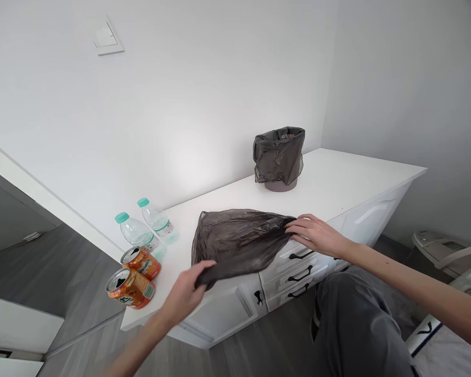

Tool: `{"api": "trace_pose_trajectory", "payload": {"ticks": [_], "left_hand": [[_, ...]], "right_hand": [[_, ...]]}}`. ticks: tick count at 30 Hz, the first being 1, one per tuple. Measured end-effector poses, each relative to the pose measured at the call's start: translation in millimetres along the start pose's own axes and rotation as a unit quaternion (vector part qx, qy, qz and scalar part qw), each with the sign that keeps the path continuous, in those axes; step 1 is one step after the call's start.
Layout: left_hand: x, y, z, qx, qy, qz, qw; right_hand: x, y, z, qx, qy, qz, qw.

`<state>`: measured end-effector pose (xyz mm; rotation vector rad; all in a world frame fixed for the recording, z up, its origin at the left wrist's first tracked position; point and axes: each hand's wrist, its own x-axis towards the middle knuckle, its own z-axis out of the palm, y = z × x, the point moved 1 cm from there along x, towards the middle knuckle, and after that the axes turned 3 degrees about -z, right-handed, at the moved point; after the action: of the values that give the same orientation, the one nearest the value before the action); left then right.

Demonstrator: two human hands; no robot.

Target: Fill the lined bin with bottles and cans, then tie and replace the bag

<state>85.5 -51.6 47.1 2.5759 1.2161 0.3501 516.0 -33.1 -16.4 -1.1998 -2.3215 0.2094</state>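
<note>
A thin, dark see-through garbage bag (239, 235) is stretched between my hands, partly over the white cabinet top and partly past its front edge. My left hand (186, 290) is closed on the bag's near left corner. At the right end, my right hand (308, 230) pinches the gathered plastic between thumb and fingers. Behind the bag, near the wall, stands a small trash bin (280, 185) lined with another dark bag (278, 157) folded over its rim.
At the cabinet top's (361, 173) left end stand two orange soda cans (131, 288) and two clear bottles (137, 230) with teal caps. Drawers with black handles (300, 273) lie below the front edge. A light-coloured chair-like object (443, 251) is at the right.
</note>
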Motion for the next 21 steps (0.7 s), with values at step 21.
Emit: {"api": "trace_pose_trajectory", "payload": {"ticks": [21], "left_hand": [[172.1,38.1,69.8,0.071,0.014,0.071,0.995]], "right_hand": [[43.0,-63.1,-6.6,0.038,-0.055,0.372,0.926]]}}
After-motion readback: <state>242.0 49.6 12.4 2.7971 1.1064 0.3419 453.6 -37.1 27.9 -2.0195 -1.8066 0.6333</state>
